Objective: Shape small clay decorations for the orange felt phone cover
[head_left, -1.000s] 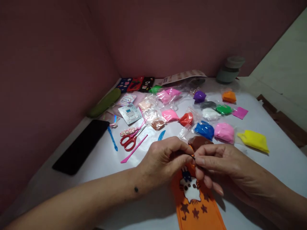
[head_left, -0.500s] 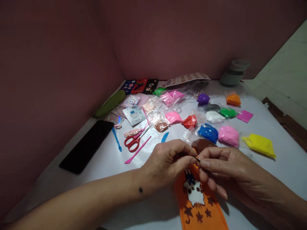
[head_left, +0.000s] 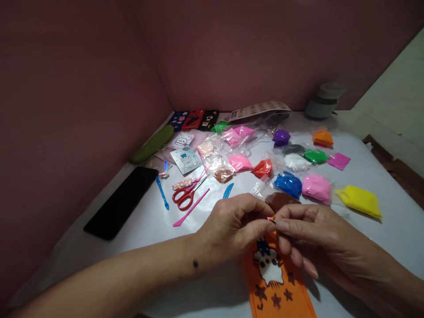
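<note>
My left hand (head_left: 236, 221) and my right hand (head_left: 311, 227) meet fingertip to fingertip above an orange slab (head_left: 268, 302) shaped like a phone case. Between their pinched thumbs and forefingers is a small dark piece (head_left: 273, 221), perhaps clay, mostly hidden by the fingers. A speck of pink shows beside it. On the slab are a white cat figure (head_left: 272, 268) with a dark blue body, seen upside down, and several brown stars (head_left: 276, 300). The slab's far end lies hidden under my hands. A brown clay pack (head_left: 281, 201) lies just beyond the fingers.
Bagged coloured clay, including blue (head_left: 287, 184) and yellow (head_left: 361, 201), spreads behind my hands. To the left lie red-handled scissors (head_left: 183, 198), a pink modelling tool (head_left: 192, 207) and a black phone-like slab (head_left: 121, 203). Decorated cases (head_left: 193, 120) and a lidded jar (head_left: 321, 104) stand near the pink wall.
My fingertips have shifted slightly around the dark piece, and a bit of pink now shows beside them. The rest of the view has only moved by a hair.
</note>
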The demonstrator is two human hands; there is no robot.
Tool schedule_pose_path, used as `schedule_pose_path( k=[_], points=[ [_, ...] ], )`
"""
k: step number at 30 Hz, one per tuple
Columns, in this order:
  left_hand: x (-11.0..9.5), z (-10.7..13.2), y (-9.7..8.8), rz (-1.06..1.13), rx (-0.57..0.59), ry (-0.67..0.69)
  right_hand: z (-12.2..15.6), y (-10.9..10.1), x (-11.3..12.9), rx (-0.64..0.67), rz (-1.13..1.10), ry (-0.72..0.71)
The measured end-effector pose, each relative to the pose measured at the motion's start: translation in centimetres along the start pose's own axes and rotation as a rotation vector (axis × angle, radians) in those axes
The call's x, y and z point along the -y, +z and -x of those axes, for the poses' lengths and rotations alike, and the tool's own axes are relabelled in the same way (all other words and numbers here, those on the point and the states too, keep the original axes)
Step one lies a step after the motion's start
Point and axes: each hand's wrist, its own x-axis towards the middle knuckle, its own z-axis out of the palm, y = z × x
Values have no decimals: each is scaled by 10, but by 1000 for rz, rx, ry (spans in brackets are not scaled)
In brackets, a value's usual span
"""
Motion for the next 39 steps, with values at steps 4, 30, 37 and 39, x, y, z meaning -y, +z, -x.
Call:
schedule_pose_path(
  k=[4, 30, 37, 39],
  points=[
    [-2, 2, -1, -3, -8, -15, 0, -1, -1, -12, 1, 0],
    [-7, 0, -6, 145, -135, -117, -3, -9, 5, -143, -86, -169],
    [0, -9, -15, 181, -255, -183, -7, -18, 10, -242, -128, -271],
    [1, -10, -17, 214, -235, -189, -8, -19, 9, -243, -121, -276]
  ],
)
